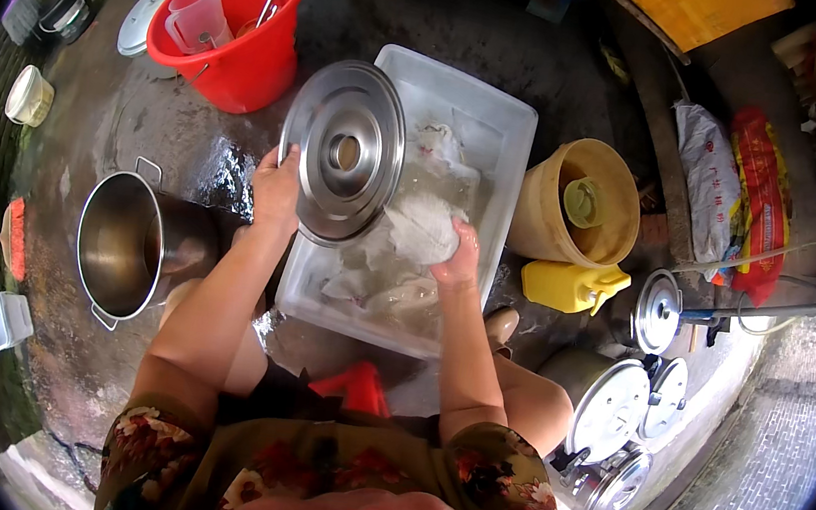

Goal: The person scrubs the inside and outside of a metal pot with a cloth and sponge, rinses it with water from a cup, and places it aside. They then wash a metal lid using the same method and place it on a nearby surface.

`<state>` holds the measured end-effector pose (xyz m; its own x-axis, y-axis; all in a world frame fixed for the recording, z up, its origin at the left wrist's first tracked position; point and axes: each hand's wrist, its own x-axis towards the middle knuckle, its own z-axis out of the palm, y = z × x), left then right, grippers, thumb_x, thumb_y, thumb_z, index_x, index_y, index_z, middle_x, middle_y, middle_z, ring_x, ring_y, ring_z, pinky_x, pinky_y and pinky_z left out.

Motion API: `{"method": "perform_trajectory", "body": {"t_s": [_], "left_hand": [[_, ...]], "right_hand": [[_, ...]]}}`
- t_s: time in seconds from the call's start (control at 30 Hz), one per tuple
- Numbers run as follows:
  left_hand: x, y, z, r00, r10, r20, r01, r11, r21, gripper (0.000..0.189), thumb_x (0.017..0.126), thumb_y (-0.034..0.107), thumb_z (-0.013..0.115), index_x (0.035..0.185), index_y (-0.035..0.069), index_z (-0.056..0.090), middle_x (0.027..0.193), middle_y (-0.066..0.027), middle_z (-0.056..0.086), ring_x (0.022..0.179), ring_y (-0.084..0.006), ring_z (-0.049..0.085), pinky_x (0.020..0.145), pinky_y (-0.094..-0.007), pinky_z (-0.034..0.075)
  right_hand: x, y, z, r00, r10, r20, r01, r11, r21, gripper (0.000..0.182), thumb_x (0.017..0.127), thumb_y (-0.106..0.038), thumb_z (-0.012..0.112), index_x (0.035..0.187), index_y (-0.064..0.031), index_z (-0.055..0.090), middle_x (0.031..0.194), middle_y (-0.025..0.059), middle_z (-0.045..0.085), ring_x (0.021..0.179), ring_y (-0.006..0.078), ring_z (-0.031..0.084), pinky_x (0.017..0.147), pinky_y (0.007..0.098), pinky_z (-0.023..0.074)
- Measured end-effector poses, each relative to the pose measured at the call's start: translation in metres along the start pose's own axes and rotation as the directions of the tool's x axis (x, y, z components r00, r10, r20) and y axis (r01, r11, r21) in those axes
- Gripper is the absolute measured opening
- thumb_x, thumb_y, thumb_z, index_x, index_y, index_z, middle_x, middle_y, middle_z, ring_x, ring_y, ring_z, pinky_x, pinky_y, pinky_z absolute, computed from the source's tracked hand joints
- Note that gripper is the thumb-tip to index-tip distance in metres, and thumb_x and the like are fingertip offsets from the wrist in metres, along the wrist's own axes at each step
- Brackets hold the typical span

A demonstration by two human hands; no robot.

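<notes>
My left hand (278, 183) grips the left rim of a round stainless steel lid (318, 116), which is tilted up over the left side of a white plastic tub (515, 161). A hole shows at the lid's middle. My right hand (461, 250) holds a wet white cloth (422, 230) above the water in the tub, close to the lid's lower right edge. More whitish cloths or bags (403, 296) lie in the cloudy water, at the tub's near and far ends.
Left of the tub are a deep steel pot (186, 245) and a red bucket (263, 72) holding a plastic jug (197, 16). To its right stand a beige bucket (526, 215), a yellow jerrycan (559, 286) and several lidded pots (609, 410). A broom (16, 238) lies far left.
</notes>
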<state>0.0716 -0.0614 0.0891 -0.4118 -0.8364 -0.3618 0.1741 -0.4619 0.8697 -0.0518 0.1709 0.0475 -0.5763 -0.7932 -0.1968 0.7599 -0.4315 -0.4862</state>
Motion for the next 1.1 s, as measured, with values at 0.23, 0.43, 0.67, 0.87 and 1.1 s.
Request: {"method": "perform_trajectory", "body": {"t_s": [0.23, 0.43, 0.67, 0.87, 1.1], "left_hand": [[-0.017, -0.041, -0.004, 0.991, -0.049, 0.122, 0.064, 0.991, -0.118, 0.018, 0.086, 0.006, 0.057, 0.103, 0.0, 0.061, 0.088, -0.0081, 0.065, 0.076, -0.0137, 0.06, 0.066, -0.0276, 0.048], [-0.036, -0.038, -0.013, 0.973, -0.101, 0.207, 0.093, 0.995, 0.048, 0.02, 0.083, 0.004, 0.056, 0.102, -0.001, 0.061, 0.085, -0.0069, 0.065, 0.072, -0.0125, 0.06, 0.062, -0.0277, 0.048], [-0.058, -0.028, -0.011, 0.947, 0.043, 0.317, -0.096, 0.984, 0.151, 0.019, 0.082, 0.002, 0.054, 0.098, -0.003, 0.064, 0.074, 0.0028, 0.058, 0.062, -0.0041, 0.046, 0.057, -0.022, 0.038], [-0.053, -0.013, -0.006, 0.972, 0.043, 0.23, -0.088, 0.977, 0.192, 0.026, 0.082, 0.002, 0.056, 0.106, -0.003, 0.063, 0.072, 0.0038, 0.057, 0.061, -0.0035, 0.045, 0.055, -0.0203, 0.037], [-0.055, -0.021, 0.02, 0.921, 0.161, 0.353, -0.252, 0.941, 0.228, 0.031, 0.083, 0.0, 0.056, 0.114, -0.002, 0.06, 0.088, -0.0006, 0.063, 0.074, -0.0055, 0.052, 0.068, -0.0211, 0.044]], "right_hand": [[0.016, 0.067, 0.115, 0.977, -0.213, 0.019, 0.209, 0.935, -0.288, 0.037, 0.083, -0.011, 0.056, 0.116, -0.0006, 0.043, 0.116, 0.0149, 0.051, 0.114, 0.0281, 0.048, 0.098, 0.0412, 0.039], [0.076, 0.099, 0.08, 0.701, -0.509, 0.499, 0.477, -0.186, -0.859, 0.043, 0.074, -0.014, 0.057, 0.112, 0.0011, 0.045, 0.107, 0.0235, 0.053, 0.102, 0.0391, 0.052, 0.088, 0.0442, 0.0413], [0.108, 0.017, 0.006, 0.64, -0.751, -0.161, -0.196, 0.044, -0.98, 0.053, 0.075, -0.022, 0.054, 0.119, 0.0058, 0.042, 0.103, 0.0286, 0.057, 0.1, 0.0415, 0.056, 0.087, 0.0414, 0.044], [0.068, 0.051, -0.016, 0.881, -0.447, -0.156, -0.19, -0.031, -0.981, 0.049, 0.076, -0.026, 0.056, 0.116, 0.0015, 0.05, 0.108, 0.0239, 0.059, 0.103, 0.038, 0.056, 0.089, 0.0403, 0.0439], [0.056, 0.051, -0.057, 0.898, -0.232, -0.373, -0.23, 0.476, -0.849, 0.034, 0.079, -0.017, 0.057, 0.106, 0.0041, 0.058, 0.085, 0.0119, 0.064, 0.08, 0.0185, 0.061, 0.074, 0.0309, 0.0481]]}}
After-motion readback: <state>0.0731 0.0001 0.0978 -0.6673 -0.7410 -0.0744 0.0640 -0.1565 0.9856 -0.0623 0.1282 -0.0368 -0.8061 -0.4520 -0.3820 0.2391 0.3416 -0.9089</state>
